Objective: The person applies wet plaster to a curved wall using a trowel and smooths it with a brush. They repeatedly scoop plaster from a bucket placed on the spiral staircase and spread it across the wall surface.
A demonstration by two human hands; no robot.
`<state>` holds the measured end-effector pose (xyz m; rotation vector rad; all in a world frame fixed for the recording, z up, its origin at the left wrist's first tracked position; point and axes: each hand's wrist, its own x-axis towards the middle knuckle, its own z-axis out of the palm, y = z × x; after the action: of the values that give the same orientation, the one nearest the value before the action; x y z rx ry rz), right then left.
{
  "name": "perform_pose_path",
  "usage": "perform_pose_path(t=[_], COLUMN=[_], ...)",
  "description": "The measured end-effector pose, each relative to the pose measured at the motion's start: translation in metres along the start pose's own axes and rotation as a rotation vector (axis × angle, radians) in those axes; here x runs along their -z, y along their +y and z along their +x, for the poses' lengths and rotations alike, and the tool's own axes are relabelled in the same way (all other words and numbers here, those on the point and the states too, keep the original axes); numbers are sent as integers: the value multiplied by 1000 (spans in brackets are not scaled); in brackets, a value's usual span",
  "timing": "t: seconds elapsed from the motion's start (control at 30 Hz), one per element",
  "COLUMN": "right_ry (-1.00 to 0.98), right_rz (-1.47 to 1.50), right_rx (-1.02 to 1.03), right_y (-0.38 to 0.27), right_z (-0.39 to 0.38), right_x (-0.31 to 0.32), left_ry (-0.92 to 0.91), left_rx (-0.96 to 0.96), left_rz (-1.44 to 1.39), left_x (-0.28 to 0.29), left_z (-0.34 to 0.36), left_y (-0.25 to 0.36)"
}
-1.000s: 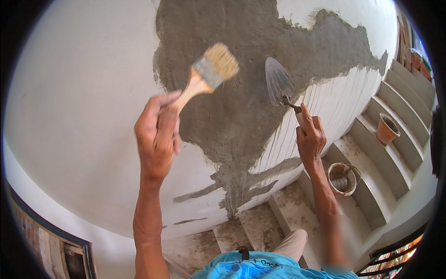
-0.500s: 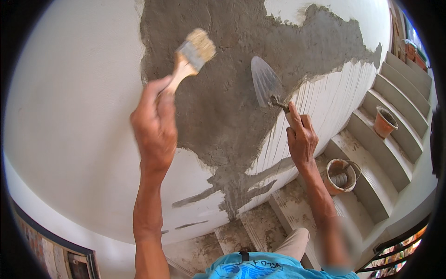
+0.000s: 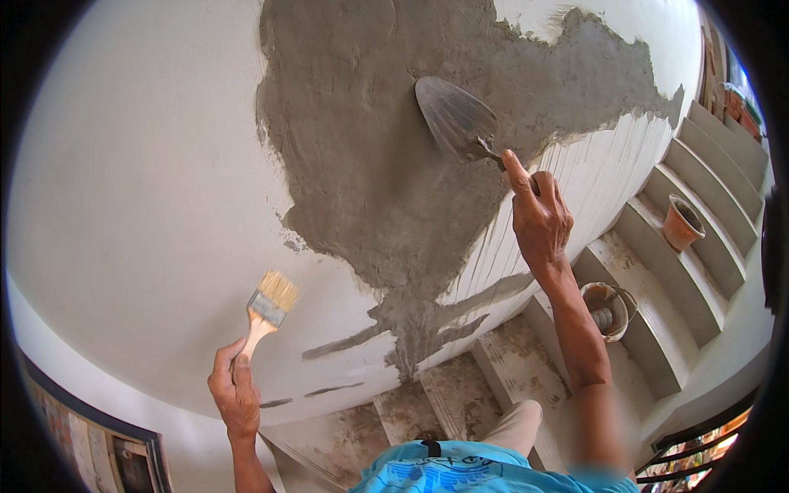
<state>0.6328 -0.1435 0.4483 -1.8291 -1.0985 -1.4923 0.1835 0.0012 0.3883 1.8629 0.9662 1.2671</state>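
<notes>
A flat paintbrush with pale bristles and a wooden handle is gripped in my left hand, bristles up, in front of the white lower wall. My right hand holds a pointed trowel by its handle, index finger stretched along it. The trowel blade lies over the grey mortar patch on the curved wall; whether its whole face touches cannot be told. Ragged mortar edges meet white paint, and thin grey drips run down the white part below right.
Concrete stairs climb to the right along the wall. A bucket with a handle stands on a lower step, partly behind my right arm. Higher up sits a small orange pot. Stained steps lie below me.
My left hand has dropped down and slightly left with the paintbrush, away from the mortar. My right hand has moved the trowel up and to the left over the patch.
</notes>
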Motion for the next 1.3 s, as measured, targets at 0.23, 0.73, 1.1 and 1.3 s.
perform_pose_path(t=[0.23, 0.73, 1.1, 1.3], right_ry=[48, 25, 11, -22], right_rz=[9, -52, -41, -52], right_rx=[-1, 68, 68, 82], right_y=[-6, 2, 3, 14], right_z=[20, 24, 26, 15], right_x=[0, -2, 13, 8], left_ry=[55, -37, 2, -36], left_rx=[82, 58, 44, 27], left_rz=[17, -16, -31, -59], left_x=[10, -2, 2, -4], left_z=[-11, -10, -11, -11], left_y=[-8, 1, 4, 10])
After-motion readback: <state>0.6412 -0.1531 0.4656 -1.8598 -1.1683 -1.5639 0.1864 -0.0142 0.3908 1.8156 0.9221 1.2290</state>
